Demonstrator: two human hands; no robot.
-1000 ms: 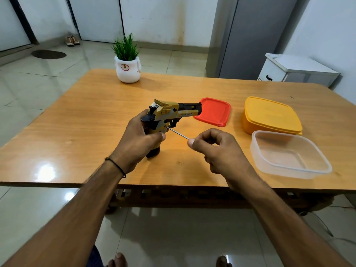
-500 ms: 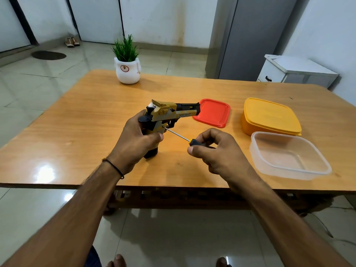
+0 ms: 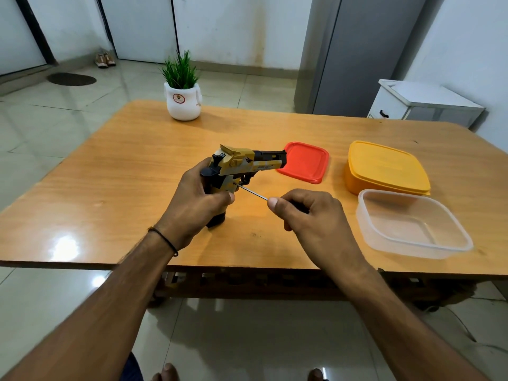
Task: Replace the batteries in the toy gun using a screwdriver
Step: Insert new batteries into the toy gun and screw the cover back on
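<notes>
A yellow and black toy gun (image 3: 242, 166) stands upright on its grip at the middle of the wooden table (image 3: 123, 171), barrel pointing right. My left hand (image 3: 196, 200) grips its handle from the left. My right hand (image 3: 313, 215) pinches the dark handle of a thin screwdriver (image 3: 253, 193). The metal shaft slants up and left, and its tip touches the side of the gun's grip just above my left thumb. Most of the screwdriver's handle is hidden inside my fingers.
A red lid (image 3: 305, 162) lies right of the gun's barrel. A closed yellow box (image 3: 384, 169) and an empty clear container (image 3: 412, 224) sit at the right. A white pot with a green plant (image 3: 182, 99) stands at the table's far edge.
My right hand's fingers have shifted round the screwdriver's handle, hiding the dark handle that showed half a second ago. The gun and my left hand have stayed put.
</notes>
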